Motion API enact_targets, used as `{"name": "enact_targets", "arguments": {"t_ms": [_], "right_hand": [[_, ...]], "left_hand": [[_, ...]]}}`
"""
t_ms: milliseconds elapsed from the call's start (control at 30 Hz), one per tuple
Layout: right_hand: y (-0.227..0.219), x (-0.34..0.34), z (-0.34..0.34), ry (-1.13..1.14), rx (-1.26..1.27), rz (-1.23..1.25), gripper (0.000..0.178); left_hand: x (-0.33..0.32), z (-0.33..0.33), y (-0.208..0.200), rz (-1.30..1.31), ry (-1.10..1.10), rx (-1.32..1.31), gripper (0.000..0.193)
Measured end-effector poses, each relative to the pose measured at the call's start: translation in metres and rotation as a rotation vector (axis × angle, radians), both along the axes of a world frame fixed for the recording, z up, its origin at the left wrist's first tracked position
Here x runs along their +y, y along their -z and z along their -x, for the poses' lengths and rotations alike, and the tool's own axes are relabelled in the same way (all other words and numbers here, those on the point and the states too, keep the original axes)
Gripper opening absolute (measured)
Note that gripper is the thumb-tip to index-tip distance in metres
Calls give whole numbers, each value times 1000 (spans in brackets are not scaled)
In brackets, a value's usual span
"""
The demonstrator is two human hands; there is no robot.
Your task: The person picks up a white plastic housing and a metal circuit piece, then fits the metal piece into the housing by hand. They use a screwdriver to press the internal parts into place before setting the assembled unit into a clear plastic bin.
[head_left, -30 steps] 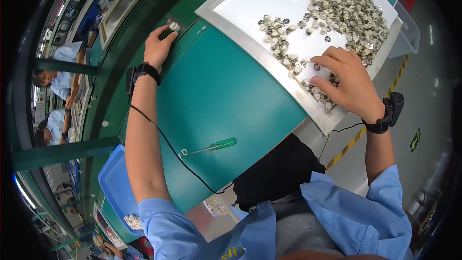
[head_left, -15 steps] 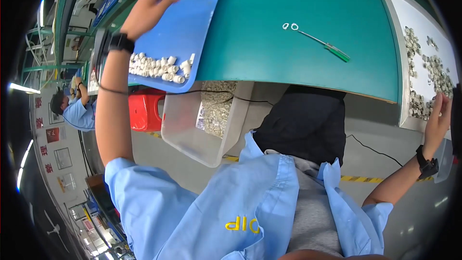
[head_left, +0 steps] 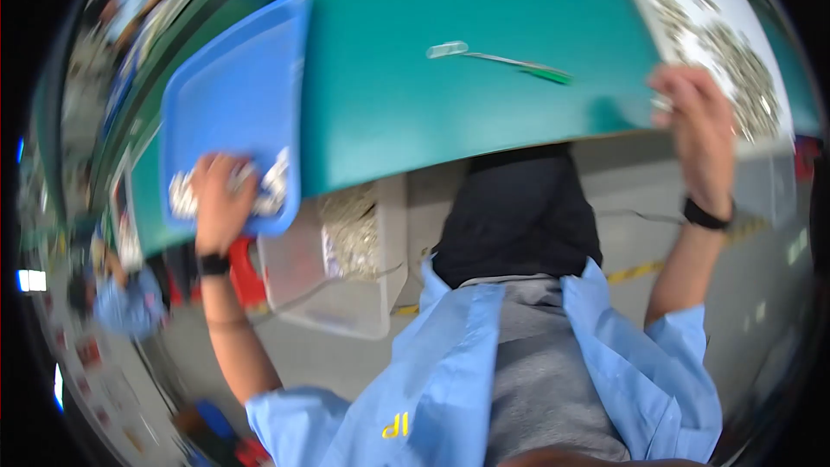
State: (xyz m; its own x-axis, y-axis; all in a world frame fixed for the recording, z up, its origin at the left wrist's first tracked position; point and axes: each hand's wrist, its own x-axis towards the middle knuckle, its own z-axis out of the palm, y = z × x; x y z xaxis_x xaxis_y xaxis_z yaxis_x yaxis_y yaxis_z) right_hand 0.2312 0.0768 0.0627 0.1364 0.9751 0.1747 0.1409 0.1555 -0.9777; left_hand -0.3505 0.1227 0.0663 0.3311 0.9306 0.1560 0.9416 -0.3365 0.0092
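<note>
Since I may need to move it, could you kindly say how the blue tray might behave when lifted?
The blue tray looks fairly stiff, given its raised rim. It would probably feel heavier at its near end, where loose white pieces gather; tilted, these might slide.

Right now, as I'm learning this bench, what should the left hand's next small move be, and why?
Probably pinch one white piece: the left hand is at the pieces in the tray, while the right hand seems to hold a pale part.
</note>
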Motion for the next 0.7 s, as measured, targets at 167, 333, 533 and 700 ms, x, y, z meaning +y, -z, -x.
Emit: {"name": "enact_targets", "arguments": {"t_ms": [167,333,533,700], "right_hand": [[8,22,45,-241,155,6,16],[18,26,63,-253,256,19,18],[32,28,81,-284,358,110,16],[38,30,84,-282,88,54,24]], "left_hand": [[-7,-11,-9,-55,-33,30,20],[-3,-72,-19,-64,-131,-381,20],[-9,-176,-22,-30,290,-308,29],[3,-234,2,169,394,-417,29]]}}
